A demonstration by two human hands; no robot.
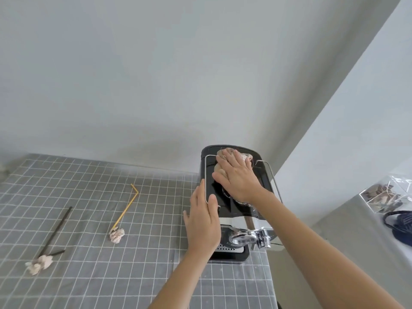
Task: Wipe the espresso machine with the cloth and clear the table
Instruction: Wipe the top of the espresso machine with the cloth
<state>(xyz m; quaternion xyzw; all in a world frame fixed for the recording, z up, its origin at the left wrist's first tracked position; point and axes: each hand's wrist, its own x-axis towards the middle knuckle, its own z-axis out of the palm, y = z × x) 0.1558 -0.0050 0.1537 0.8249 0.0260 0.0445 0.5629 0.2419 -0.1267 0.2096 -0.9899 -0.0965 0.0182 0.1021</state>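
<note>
A black and chrome espresso machine (263, 175) stands at the right end of the table (93, 197). My right hand (236, 175) lies flat on its top and presses a pinkish cloth (245, 156) against the back of the top plate. My left hand (204, 221) rests flat against the machine's left side, thumb over the top rail. On the table to the left lie a yellow bent straw (127, 208) with a crumpled tissue (116, 235) at its near end, and a black straw (56, 230) beside another crumpled tissue (39, 265).
The table carries a grey checked cloth and meets the wall behind. To the right a lower grey surface holds a clear acrylic box (385, 192) and a dark blue striped item (399, 221). The table's right edge runs just past the machine.
</note>
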